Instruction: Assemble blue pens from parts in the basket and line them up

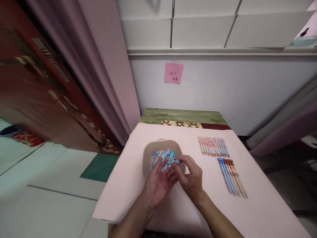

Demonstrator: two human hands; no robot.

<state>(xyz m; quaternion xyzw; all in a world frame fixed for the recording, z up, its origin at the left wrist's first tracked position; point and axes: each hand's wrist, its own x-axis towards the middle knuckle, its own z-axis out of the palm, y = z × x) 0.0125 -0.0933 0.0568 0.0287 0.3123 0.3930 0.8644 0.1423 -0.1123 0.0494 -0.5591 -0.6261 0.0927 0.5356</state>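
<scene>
A light blue pen barrel (172, 162) with a hollow end is pinched between the thumb and forefinger of my right hand (192, 177), above the near right side of a beige plastic bin (146, 155). Just left of it my left hand (158, 181) is palm up and cupped, fingers apart and thumb raised, under the barrel's level. Whether its fingertips touch the barrel I cannot tell. Inside the bin lie several loose pen parts (166, 154): blue barrels, small dark blue and teal caps, and thin pale refills. My hands hide part of them.
Right of the bin, a row of pale pens with red and grey prints (213, 147) lies on the pink-covered table (123, 185). Nearer is a second row of blue and brown-topped pens (232, 177). A pink note (173, 73) is on the wall; a curtain hangs left.
</scene>
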